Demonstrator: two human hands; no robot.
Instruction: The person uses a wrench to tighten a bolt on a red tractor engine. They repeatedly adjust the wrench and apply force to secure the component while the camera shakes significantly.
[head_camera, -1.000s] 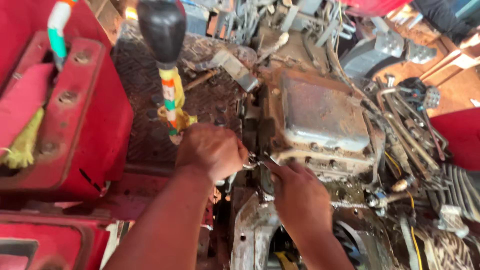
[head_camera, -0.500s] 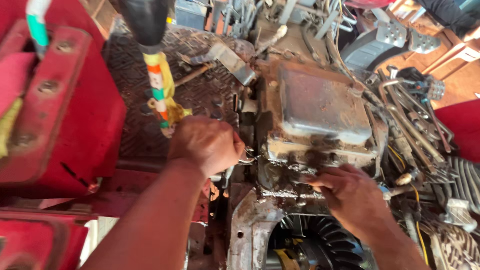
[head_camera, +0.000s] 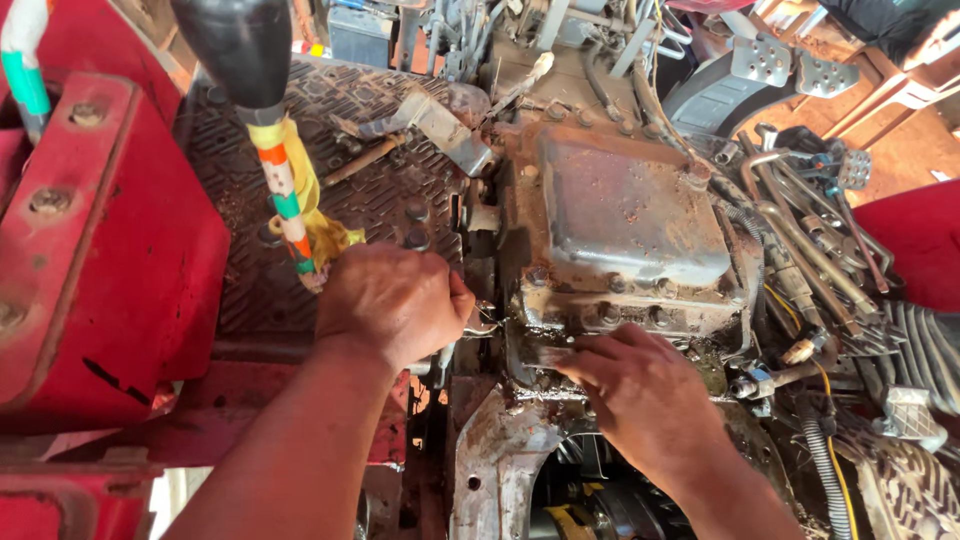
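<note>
The landmark is the rusty cover (head_camera: 625, 205), a domed steel plate bolted on top of a greasy housing (head_camera: 640, 300). Just left of its near left corner, the left hand (head_camera: 390, 300) is clenched around a small metal tool (head_camera: 478, 322); only a bright tip shows past the knuckles, so whether it is a spanner or a socket handle cannot be told. The tip sits against the housing's left edge. Below the cover's front edge, the right hand (head_camera: 640, 395) lies palm down with its fingers (head_camera: 565, 355) spread on the housing's front face, under the row of bolts (head_camera: 605, 315); it grasps nothing that shows, and seems to steady or feel along the flange.

Left of the cover lies a ribbed floor plate (head_camera: 350, 170), with a lever (head_camera: 275, 150) wrapped in coloured tape rising over it. Further left stands a red fender (head_camera: 90, 250). Right of the cover run bent steel pipes (head_camera: 800, 230), and beyond it two pedals (head_camera: 790, 65).

The step in hand looks like working a fastener at the housing's left front corner. The next move would call for a firm seat of the tool on it, with the right hand clear.
</note>
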